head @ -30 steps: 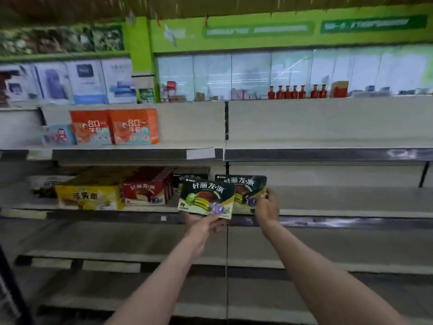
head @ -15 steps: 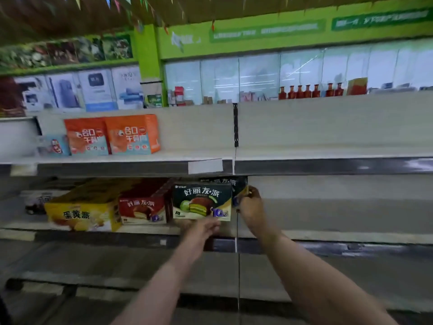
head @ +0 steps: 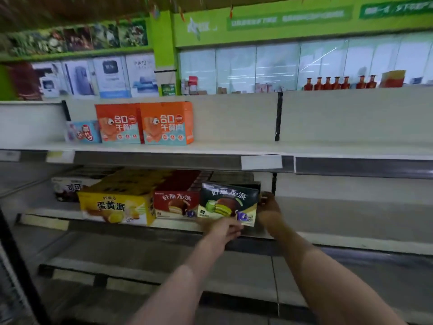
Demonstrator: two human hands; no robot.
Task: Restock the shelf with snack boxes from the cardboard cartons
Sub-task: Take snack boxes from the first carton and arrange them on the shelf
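holding dark green snack box (head: 228,201) on shelf (head: 351,215), l hand (head: 225,228) under, r hand (head: 269,207) beside

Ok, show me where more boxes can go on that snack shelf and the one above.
Snack shelf: bare from the right hand rightward. Its left part is crowded: yellow box, red box and dark green box, which the left hand holds, sit side by side. Upper shelf: bare right of the orange boxes.

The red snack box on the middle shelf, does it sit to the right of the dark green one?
No, the red snack box stands left of the dark green box, between it and the yellow box.
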